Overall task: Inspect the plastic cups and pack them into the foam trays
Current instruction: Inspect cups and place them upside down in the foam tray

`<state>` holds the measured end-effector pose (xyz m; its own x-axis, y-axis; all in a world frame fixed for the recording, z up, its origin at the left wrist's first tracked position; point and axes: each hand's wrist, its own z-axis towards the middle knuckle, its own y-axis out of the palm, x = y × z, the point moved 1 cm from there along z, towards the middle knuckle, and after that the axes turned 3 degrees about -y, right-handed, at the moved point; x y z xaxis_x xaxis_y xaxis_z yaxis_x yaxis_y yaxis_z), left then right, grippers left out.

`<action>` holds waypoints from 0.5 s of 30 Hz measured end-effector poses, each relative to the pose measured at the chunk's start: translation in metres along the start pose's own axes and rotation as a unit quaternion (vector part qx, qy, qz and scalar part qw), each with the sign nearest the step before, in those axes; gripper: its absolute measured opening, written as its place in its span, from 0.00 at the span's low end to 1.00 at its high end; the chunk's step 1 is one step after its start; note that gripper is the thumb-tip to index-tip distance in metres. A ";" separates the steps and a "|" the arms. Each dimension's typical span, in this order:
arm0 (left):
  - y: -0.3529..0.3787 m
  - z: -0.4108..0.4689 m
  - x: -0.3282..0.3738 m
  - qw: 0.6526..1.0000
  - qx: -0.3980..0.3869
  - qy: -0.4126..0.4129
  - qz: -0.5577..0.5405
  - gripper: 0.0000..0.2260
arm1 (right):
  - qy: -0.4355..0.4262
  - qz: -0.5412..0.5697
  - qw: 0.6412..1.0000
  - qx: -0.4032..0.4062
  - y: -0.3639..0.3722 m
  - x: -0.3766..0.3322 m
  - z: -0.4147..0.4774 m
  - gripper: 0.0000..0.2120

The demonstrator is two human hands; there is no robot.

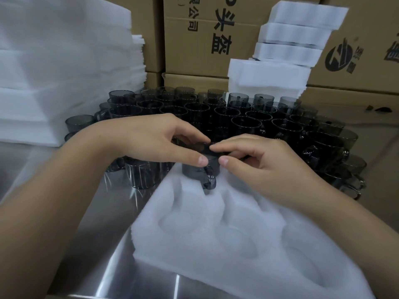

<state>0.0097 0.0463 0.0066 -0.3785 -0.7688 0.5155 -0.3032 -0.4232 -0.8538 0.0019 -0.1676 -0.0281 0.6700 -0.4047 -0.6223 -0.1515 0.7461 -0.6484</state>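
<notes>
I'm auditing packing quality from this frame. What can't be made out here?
Head view only:
1. Rim of the cup: covered by the left hand and right hand, which pinch it.
2. Near end of the tray: cut off by the bottom edge.
3. The back cups: too dim and crowded to count or inspect.

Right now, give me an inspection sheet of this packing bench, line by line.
Surface: steel table.
Job's things: foam tray with open pockets; one dark cup at its far pocket; many more cups crowded behind.
Clutter: nothing seen.
Hands: left hand and right hand both pinch the dark cup's rim.
Cables: nothing seen.
Surroundings: foam sheets stacked left, foam tray stack back right, cardboard boxes behind.
</notes>
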 end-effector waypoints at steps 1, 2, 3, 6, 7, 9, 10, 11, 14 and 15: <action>0.000 0.000 -0.001 1.000 0.002 -0.001 0.006 0.27 | -0.002 0.001 1.000 0.005 0.000 0.000 0.000 0.11; 0.000 0.000 -0.001 1.000 -0.003 -0.003 0.012 0.28 | -0.004 0.005 1.000 0.007 -0.001 0.000 -0.001 0.10; 0.001 0.000 -0.001 1.000 -0.012 -0.008 0.017 0.30 | -0.006 0.008 1.000 0.003 -0.001 0.000 -0.001 0.09; 0.000 -0.001 -0.002 0.999 -0.026 -0.018 0.027 0.29 | 0.003 0.013 1.000 -0.017 -0.001 0.000 0.000 0.09; 0.001 0.000 -0.001 0.999 -0.028 -0.018 0.030 0.28 | 0.009 0.013 1.000 -0.023 -0.001 0.000 0.000 0.08; 0.002 0.001 0.000 0.998 -0.039 -0.019 0.034 0.28 | 0.012 -0.009 0.999 -0.035 0.000 0.000 0.000 0.08; 0.003 0.002 0.000 0.998 -0.045 -0.023 0.034 0.28 | 0.008 -0.027 0.999 -0.042 0.000 0.000 0.000 0.08; 0.005 0.003 0.000 0.998 -0.049 -0.027 0.036 0.30 | 0.004 -0.041 0.998 -0.047 0.000 0.000 0.000 0.08; 0.006 0.005 -0.001 0.997 -0.048 -0.030 0.048 0.33 | 0.000 -0.053 0.997 -0.053 -0.001 -0.003 0.000 0.07; 0.006 0.006 -0.001 0.997 -0.046 -0.031 0.054 0.34 | 0.000 -0.056 0.997 -0.053 -0.001 -0.003 0.000 0.07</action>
<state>0.0132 0.0422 0.0004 -0.3595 -0.8365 0.4136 -0.3437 -0.2933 -0.8921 -0.0002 -0.1671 -0.0258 0.6873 -0.4814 -0.5439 -0.1524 0.6366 -0.7560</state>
